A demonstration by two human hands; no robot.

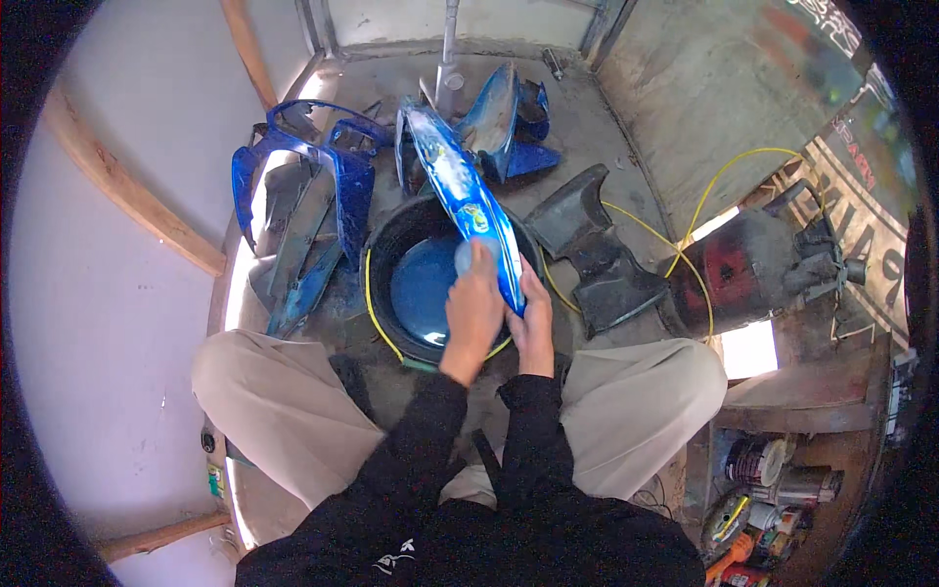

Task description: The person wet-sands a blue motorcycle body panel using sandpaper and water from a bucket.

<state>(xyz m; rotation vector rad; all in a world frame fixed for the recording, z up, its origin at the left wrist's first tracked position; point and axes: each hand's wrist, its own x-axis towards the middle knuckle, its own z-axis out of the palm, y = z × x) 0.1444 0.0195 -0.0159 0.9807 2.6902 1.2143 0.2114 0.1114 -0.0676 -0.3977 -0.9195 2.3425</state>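
A long, glossy blue motorcycle body panel [460, 181] slants over a round black tub [381, 245] of bluish water. My right hand [533, 328] grips the panel's near end, thumb along its right edge. My left hand [471, 311] is closed and slightly smeared by motion, pressed against the panel's left side near that end. Under its fingers shows a pale greyish patch, too blurred to name. Sticker-like yellow marks lie on the panel just beyond the fingers.
More blue body panels [352, 191] lie beyond the tub on the concrete floor. Black plastic parts [611, 284] lie to its right, beside a dark tank [734, 274] with a yellow hose [696, 279]. A low shelf [782, 489] with cans and tools stands at lower right.
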